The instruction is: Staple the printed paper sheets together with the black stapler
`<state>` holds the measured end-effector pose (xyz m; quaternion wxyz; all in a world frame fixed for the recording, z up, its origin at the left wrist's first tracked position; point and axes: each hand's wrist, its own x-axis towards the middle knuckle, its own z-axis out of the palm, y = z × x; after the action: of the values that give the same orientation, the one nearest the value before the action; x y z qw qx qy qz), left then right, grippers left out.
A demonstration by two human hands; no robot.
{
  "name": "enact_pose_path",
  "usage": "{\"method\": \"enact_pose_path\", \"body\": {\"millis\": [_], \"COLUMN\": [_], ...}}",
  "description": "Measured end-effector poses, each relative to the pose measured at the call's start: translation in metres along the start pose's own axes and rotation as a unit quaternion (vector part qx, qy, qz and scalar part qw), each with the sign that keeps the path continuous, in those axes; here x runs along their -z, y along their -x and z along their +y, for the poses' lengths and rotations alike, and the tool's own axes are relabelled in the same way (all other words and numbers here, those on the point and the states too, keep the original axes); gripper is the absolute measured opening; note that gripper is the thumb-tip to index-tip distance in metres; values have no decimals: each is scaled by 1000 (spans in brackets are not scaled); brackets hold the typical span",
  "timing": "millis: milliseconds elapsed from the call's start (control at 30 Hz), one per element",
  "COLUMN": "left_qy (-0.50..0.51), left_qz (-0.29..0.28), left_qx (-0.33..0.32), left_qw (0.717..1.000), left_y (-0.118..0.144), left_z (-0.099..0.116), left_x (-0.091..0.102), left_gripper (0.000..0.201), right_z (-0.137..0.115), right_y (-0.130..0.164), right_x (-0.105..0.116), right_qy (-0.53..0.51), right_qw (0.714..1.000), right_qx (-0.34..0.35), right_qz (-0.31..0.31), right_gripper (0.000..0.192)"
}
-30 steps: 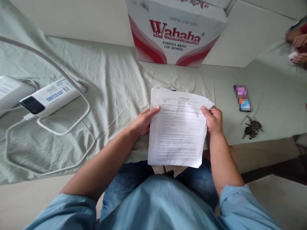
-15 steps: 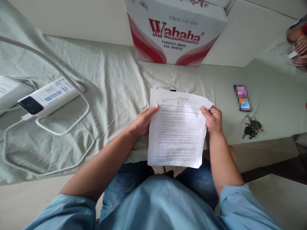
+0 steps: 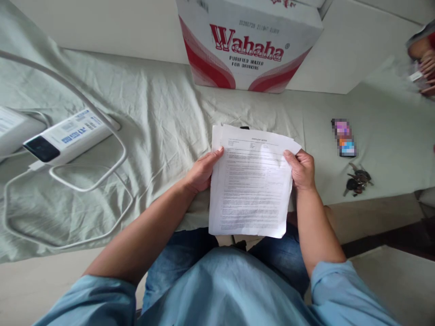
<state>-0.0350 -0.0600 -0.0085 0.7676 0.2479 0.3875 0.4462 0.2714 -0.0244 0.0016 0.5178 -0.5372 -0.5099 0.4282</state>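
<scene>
I hold a thin stack of printed white papers (image 3: pixel 251 185) over the near edge of a table covered with a pale green cloth (image 3: pixel 163 117). My left hand (image 3: pixel 201 172) grips the left edge of the stack, thumb on top. The stack's right edge is pinched in my right hand (image 3: pixel 302 170), near the top corner. The top sheet carries dense lines of text, and the edges of other sheets show behind it at the upper left.
A white and red Wahaha water carton (image 3: pixel 248 43) stands at the back. A white power bank (image 3: pixel 66 136) with looping white cables (image 3: pixel 84 181) lies at the left. A blurred phone (image 3: pixel 343 138) and a bunch of keys (image 3: pixel 356 179) lie at the right. Another person's hands (image 3: pixel 423 65) show at the far right edge.
</scene>
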Motion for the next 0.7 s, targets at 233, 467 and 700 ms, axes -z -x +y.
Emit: {"method": "enact_pose_path", "body": {"millis": [233, 467, 700], "left_qy": [-6, -8, -36], "left_qz": [71, 60, 27], "left_qx": [-15, -33, -39], "left_qw": [997, 998, 998], "left_y": [-1, -3, 0], "left_z": [-4, -9, -6], "left_x": [0, 7, 1], "left_gripper": [62, 62, 69], "right_z": [2, 2, -2], "right_y": [-2, -7, -4], "right_x": [0, 1, -3], "right_qy": [23, 18, 31], "right_qw": [999, 990, 988], "right_qx": [24, 72, 77], "right_qz": [18, 116, 130], "right_gripper": [36, 47, 54]}}
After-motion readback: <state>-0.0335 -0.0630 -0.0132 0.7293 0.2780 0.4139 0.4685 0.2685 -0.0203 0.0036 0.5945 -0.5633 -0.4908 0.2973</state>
